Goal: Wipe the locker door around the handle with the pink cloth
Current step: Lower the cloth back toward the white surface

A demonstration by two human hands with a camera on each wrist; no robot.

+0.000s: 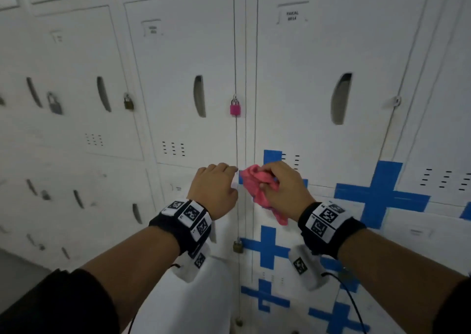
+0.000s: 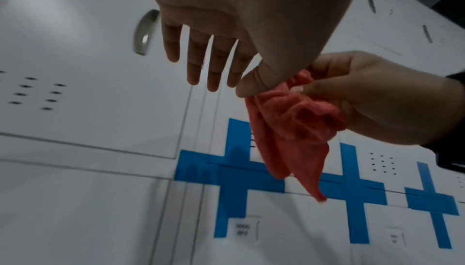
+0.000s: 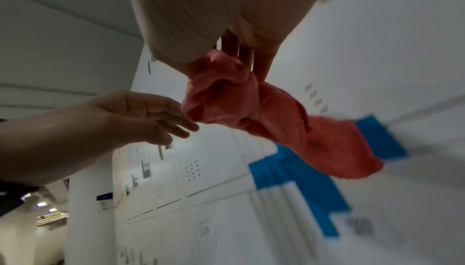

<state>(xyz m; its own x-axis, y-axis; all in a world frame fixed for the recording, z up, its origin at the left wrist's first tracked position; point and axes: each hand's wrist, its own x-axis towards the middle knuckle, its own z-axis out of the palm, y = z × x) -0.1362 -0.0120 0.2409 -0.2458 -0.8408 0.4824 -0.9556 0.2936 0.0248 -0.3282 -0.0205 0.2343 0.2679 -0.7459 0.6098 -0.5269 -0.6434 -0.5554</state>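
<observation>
White metal lockers fill the wall in front of you, several of them marked with blue tape crosses. Your right hand grasps the pink cloth in a bunch between thumb and fingers, with a loose tail hanging down toward the wrist. Your left hand is released, fingers straight, thumb just beside the cloth; whether it touches the fabric cannot be told from any view.

Key relation: the nearest handle is a recessed slot on the locker door above your right hand and slightly to its right, well apart from the cloth. Its long axis runs vertically. A second slot sits above your left hand, with a pink padlock beside it. Your right hand, which carries the cloth, is the nearer one to the right-hand slot, so a raise up the door is judged to be the coming move. Which door is the target cannot be confirmed.

Limits of view:
- Both wrist views are blurred.
- The right palm is hidden behind the cloth.
- The door label is too small to read reliably.
- No contact between cloth and door is visible yet.
</observation>
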